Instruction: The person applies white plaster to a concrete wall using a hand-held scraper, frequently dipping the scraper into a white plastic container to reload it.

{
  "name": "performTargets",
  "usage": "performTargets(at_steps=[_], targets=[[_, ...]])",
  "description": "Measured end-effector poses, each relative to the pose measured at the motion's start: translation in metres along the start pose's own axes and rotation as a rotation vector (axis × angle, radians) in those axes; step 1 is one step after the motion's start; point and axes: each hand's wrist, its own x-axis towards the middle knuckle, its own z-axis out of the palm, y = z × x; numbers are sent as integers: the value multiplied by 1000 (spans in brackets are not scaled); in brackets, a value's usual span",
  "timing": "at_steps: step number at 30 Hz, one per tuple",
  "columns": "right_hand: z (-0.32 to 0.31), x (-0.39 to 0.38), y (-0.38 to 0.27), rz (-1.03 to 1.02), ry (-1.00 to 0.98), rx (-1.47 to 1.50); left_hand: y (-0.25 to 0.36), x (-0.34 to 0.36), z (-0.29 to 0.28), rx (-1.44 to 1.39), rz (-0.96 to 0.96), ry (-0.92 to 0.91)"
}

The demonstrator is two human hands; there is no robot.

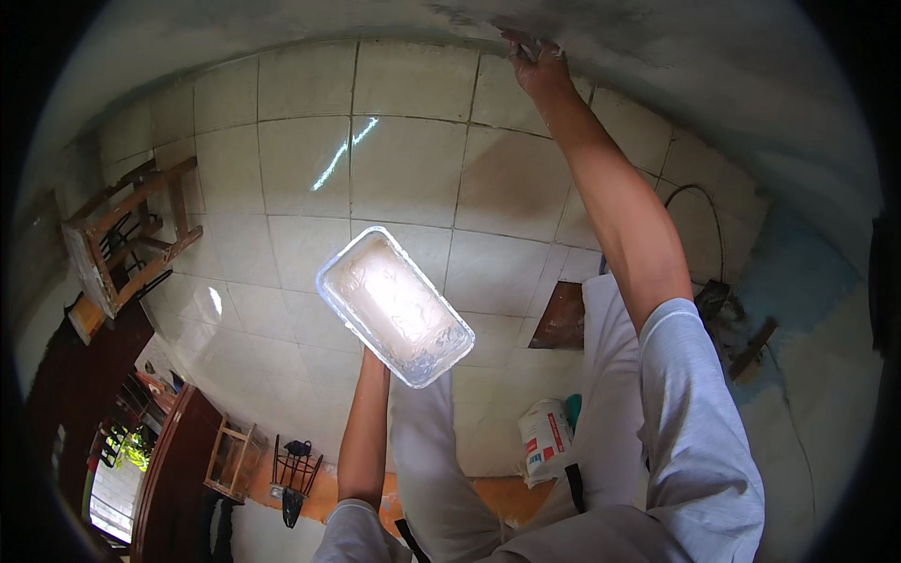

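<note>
- Nearest, at the lower edge, are the person's pale trousers and grey sleeves; the left forearm rises from there.
- The white tray is at the middle of the frame, above the left wrist. The left hand is hidden beneath it, seemingly supporting it, but its grip cannot be told.
- Pale paste covers most of the tray's inside, thinner and streaky at the lower right end, so some seems used and plenty remains.
- The right hand, at top centre, is at the wall, its fingers smeared pale. Whether they are spread flat or close on a thin tool cannot be told.
- Around it the wall is uneven, pale grey with darker patches. Coverage looks partial, judging by these; which areas are finished is unclear.
- Right of centre, a brown flat piece lies on the tiled floor by the legs; below it stands a white-and-red sack with something green behind.
- A dark cable loops right of the right forearm, a possible snag underfoot.
- Farther off, a wooden chair lies at left; at lower left are a smaller wooden frame, a black bag and a brown door. These seem well apart from the work; nothing visible blocks the right hand.
</note>
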Motion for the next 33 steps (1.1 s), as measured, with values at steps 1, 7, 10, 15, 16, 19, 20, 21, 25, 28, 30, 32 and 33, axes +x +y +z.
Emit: performTargets(at_steps=[1, 7, 10, 15, 16, 19, 20, 21, 25, 28, 30, 32, 33], targets=[[5, -8, -8, -10, -9, -5, 0, -2, 5, -3, -1, -14], [52, -87, -30, -25, -18, 34, -8, -10, 21, -17, -9, -20], [43, -129, -31, 6, -214, 112, -8, -16, 28, -37, 15, -33], [2, -126, 6, -110, 36, 78, 0, -19, 23, 12, 33, 70], [-15, -109, 17, -107, 43, 78, 0, -19, 23, 12, 31, 77], [-45, -41, 44, 63, 116, 62, -1, -8, 19, 12, -19, 77], [-50, -21, 51, 62, 87, -60, -1, -4, 17, 9, -26, 68], [-60, -2, 50, 50, 63, -189, -9, 3, 9, -3, -45, 58], [-36, 39, 82, 25, -29, -105, 8, -11, -11, 13, -13, 93], [-54, 103, 36, -124, -30, -45, -13, 6, -14, -20, -55, 63], [-47, 106, 7, -144, -23, -46, -21, 14, -18, -33, -68, 61], [-25, 62, 34, -34, 8, 21, 0, -6, -31, -8, -15, 120], [-13, 42, 28, -7, 7, 40, 3, -9, -34, -12, -7, 126]])
